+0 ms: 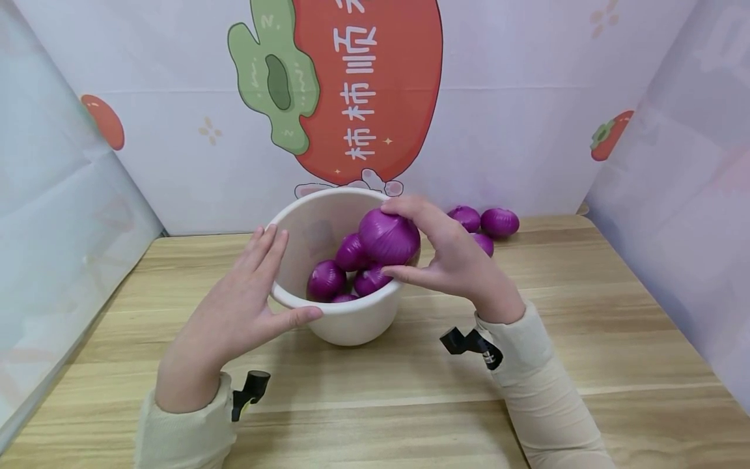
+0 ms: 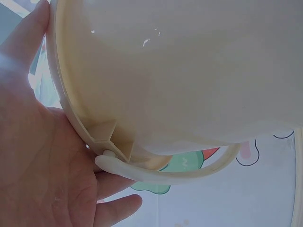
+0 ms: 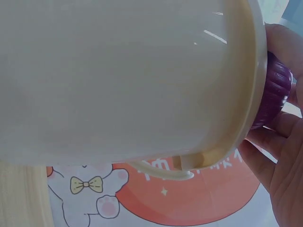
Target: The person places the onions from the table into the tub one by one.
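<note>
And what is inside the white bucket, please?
Several purple onions lie inside; the right hand holds another onion at the rim. They cover the bottom, so anything underneath cannot be seen.

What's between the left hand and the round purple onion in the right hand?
The head view shows the open mouth of the white plastic bucket, with other purple onions inside.

Wood-grain table [image 1: 363, 404], white printed backdrop [image 1: 504, 143]
</note>
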Tool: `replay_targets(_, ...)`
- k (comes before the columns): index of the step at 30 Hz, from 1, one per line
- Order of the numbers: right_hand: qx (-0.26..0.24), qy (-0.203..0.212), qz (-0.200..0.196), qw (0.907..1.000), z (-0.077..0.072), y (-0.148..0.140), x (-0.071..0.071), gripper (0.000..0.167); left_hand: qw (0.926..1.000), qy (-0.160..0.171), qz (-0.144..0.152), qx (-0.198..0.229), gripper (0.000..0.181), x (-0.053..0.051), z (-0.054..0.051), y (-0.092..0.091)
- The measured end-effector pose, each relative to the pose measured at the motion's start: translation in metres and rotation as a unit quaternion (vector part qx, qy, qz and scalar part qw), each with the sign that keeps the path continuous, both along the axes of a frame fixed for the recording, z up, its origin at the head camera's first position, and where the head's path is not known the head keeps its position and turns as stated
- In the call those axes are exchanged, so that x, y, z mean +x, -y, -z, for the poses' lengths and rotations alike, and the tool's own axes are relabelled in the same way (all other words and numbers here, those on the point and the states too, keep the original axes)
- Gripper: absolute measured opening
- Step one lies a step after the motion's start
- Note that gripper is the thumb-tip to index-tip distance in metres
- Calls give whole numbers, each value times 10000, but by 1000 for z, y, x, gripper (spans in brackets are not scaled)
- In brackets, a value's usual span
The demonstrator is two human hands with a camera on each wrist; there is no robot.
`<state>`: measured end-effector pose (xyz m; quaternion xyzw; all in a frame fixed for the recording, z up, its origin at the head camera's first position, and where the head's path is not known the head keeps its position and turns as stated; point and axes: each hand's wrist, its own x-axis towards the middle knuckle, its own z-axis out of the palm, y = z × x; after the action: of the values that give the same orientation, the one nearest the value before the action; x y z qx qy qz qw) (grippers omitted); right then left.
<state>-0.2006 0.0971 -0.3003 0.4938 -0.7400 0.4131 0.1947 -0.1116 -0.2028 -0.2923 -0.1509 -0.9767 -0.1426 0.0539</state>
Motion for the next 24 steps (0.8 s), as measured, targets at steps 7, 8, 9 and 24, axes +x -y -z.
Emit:
replay_targets(7, 151, 103, 62, 9998, 2, 2, 0, 76, 10000, -19, 1, 12, 114, 0, -1, -1)
replay_targets(8, 181, 118, 77, 9997, 2, 3, 1, 76, 10000, -14, -4, 8, 114, 1, -1, -1)
replay_targets(9, 210, 138, 84, 9996, 2, 3, 0, 76, 10000, -10, -8, 6, 114, 1, -1, -1)
replay_targets(24, 497, 83, 194, 9985, 3, 3, 0, 72, 9999, 8, 8, 100, 114, 1, 0, 0)
